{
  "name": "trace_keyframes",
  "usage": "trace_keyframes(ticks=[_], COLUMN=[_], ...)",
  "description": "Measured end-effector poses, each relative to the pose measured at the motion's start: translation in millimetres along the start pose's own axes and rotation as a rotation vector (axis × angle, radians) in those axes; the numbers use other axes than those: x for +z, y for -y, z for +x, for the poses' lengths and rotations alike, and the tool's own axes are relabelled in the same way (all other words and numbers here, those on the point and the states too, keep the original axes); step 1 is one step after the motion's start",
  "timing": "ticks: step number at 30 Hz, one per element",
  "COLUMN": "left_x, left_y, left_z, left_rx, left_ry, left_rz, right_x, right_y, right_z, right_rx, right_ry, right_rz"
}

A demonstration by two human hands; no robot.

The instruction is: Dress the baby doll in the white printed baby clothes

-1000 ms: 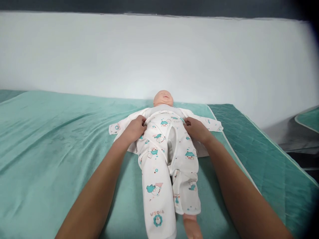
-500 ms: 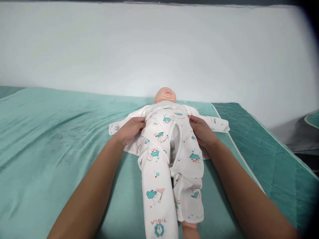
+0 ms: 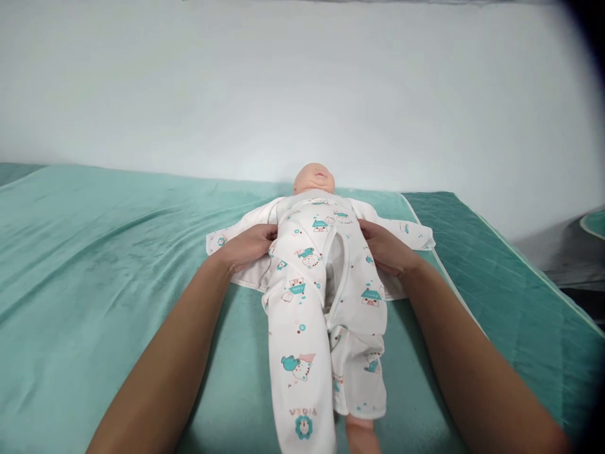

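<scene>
Fingertips of both my hands are tucked against the sides of the doll's waist, partly hidden by cloth; whether they pinch the fabric or merely press in, I cannot tell. Left hand (image 3: 248, 246) at one hip, fingers close together; right hand (image 3: 385, 247) at the other, fingers likewise bunched.

Between them, the trousers (image 3: 305, 271): white, drawn high over the belly, printed with teal-roofed houses, small animals in teal, and scattered dots. Open slit at the crotch, edged in a pale band, greyish-white cloth showing within. Leg on my left smooth and long, running down to the lower picture edge, a round teal badge and lettering near its end. Leg on my right rumpled, shorter, the bare doll leg (image 3: 362, 435) emerging from its hem.

Doll (image 3: 312, 180) lies on its back, head farthest from me. White top (image 3: 258, 217) beneath the trousers, sleeves spread outward, hem fanned at both hips.

All rests on a light green blanket (image 3: 118, 271). Darker quilted cover (image 3: 515, 302) to my right; pale wall (image 3: 236, 82) beyond the head.
</scene>
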State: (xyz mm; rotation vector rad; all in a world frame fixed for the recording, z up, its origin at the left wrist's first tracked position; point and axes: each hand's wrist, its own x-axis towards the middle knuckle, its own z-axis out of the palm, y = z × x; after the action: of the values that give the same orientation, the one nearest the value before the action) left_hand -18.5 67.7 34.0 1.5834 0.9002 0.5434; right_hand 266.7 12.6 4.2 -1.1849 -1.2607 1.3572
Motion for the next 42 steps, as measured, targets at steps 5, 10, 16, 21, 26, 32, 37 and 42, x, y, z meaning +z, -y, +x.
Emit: trace_keyframes(ticks=[5,10,16,21,26,32,37,42], left_x=[7.3,12.8,18.3,24.9,24.8,19.1,19.1,20.1], left_y=[5,14,12,7,7,16,18,20], left_z=[3,8,7,7,4,4,4,3], left_rx=[0.028,0.039,0.036,0.028,0.068,0.104,0.197,0.224], left_ry=[-0.048,-0.102,-0.236,-0.304,-0.271,-0.259,-0.235,-0.282], left_rz=[-0.134,-0.201,-0.205,-0.235,-0.134,0.006,0.094,0.200], right_x=[1,3,9,10,10,11,11,14], right_y=[7,4,-3,-4,-5,-2,-3,-5], right_z=[-2,-1,2,3,3,2,5,6], right_rx=[0.047,0.024,-0.044,-0.084,-0.124,-0.167,-0.237,-0.306], right_ry=[0.022,0.008,-0.101,-0.113,-0.122,-0.107,-0.204,-0.314], right_rz=[-0.067,-0.045,-0.016,0.029,-0.067,-0.166,-0.297,-0.360])
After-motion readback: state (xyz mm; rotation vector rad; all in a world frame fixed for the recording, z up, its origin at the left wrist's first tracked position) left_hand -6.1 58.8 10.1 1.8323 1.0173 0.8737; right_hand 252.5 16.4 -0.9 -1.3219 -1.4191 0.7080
